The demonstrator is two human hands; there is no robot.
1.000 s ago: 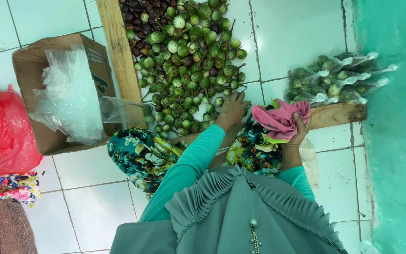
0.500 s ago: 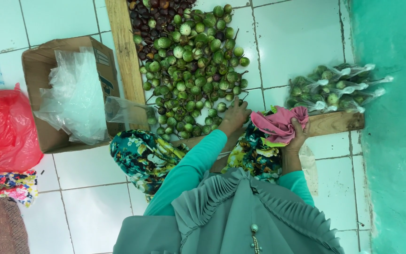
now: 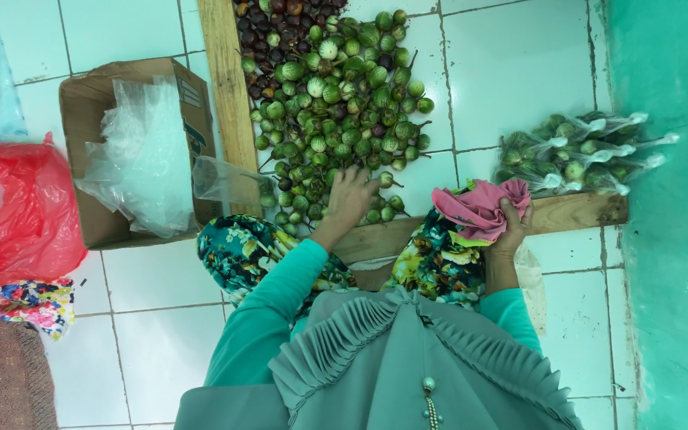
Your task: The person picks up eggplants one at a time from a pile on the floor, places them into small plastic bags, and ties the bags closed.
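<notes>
Sorting step: left hand (image 3: 352, 197) spread, fingertips resting on near edge of heap of small round green eggplants (image 3: 336, 103). Right hand (image 3: 511, 227) clenched around crumpled pink cloth (image 3: 475, 209). Clear bags of green eggplants (image 3: 575, 155) just beyond right hand, on white tiled floor (image 3: 511, 72).

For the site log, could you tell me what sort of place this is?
Probably a produce sorting or packing spot on a tiled floor: a heap of small green eggplants between wooden planks, filled clear bags, and a cardboard box of plastic bags.
</notes>
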